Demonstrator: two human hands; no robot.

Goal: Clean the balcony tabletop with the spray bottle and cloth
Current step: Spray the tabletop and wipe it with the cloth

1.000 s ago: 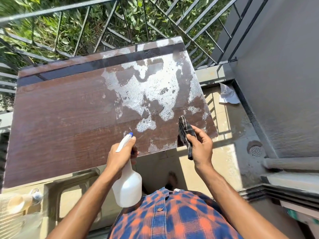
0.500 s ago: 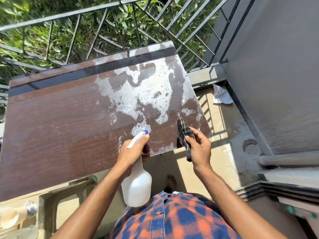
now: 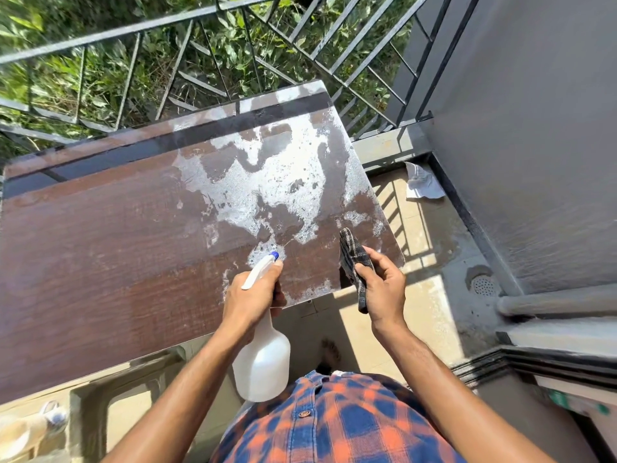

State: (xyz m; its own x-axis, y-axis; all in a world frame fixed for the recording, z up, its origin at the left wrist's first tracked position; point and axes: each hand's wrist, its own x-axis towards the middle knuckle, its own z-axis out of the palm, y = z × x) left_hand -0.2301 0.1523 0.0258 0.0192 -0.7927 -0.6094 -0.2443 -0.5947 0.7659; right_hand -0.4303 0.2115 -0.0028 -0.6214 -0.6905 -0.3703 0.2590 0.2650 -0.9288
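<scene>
Brown wood-grain covers the desk (image 3: 117,262) in front of you; its right half carries a pale, glistening wet patch (image 3: 267,185), while the left half looks dry. Your left hand (image 3: 250,295) is wrapped around the neck of the white spray bottle (image 3: 262,365); its blue-tipped nozzle points over the near edge of the desk towards the patch, and its body hangs below the edge, just in front of your checked shirt (image 3: 334,422). Your right hand (image 3: 384,289) pinches a dark checked cloth (image 3: 350,252) between thumb and fingers; the cloth stands roughly upright over the desk's near right corner, and you cannot tell from here whether it touches the surface. A black metal railing (image 3: 200,45) runs behind the desk, with green leaves beyond it; on the floor to the right a white rag (image 3: 422,183) lies against the grey wall (image 3: 534,128), and a round floor drain (image 3: 482,285) sits nearer you.
</scene>
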